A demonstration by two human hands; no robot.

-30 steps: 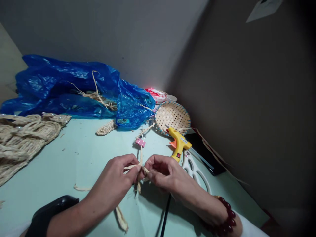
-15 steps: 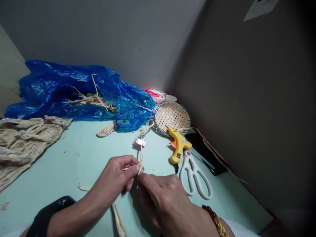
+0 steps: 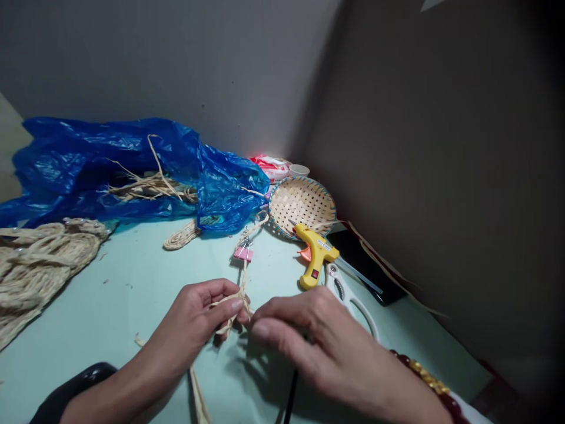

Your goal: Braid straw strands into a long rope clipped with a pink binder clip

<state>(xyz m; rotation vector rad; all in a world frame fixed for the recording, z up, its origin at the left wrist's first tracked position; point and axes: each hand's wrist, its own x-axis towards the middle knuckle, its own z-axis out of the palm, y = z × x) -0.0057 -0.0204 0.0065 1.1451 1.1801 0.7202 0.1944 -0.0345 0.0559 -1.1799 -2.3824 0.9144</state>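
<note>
My left hand (image 3: 207,309) is closed, pinching a pale straw braid (image 3: 244,280) between thumb and fingers, with loose strand ends spreading below the grip. From there the braid runs up to a pink binder clip (image 3: 243,254) lying on the table. Just to the right, my right hand (image 3: 304,335) has thumb and index finger pressed together at the tips. A thin straw strand reaches those fingertips from the left hand; its end is hidden. Another straw strip (image 3: 198,397) hangs below my left wrist.
A yellow glue gun (image 3: 316,253) lies beside white scissors (image 3: 348,294), partly behind my right hand. Beyond are a woven basket (image 3: 302,203), a black phone-like slab (image 3: 353,253) and a blue plastic bag (image 3: 229,188) with straw. Woven straw pieces (image 3: 48,265) lie left.
My right hand has drawn back to the right from the left hand, fingers less bunched, and covers more of the scissors. Loose strand ends now show under my left hand. The view has shifted slightly.
</note>
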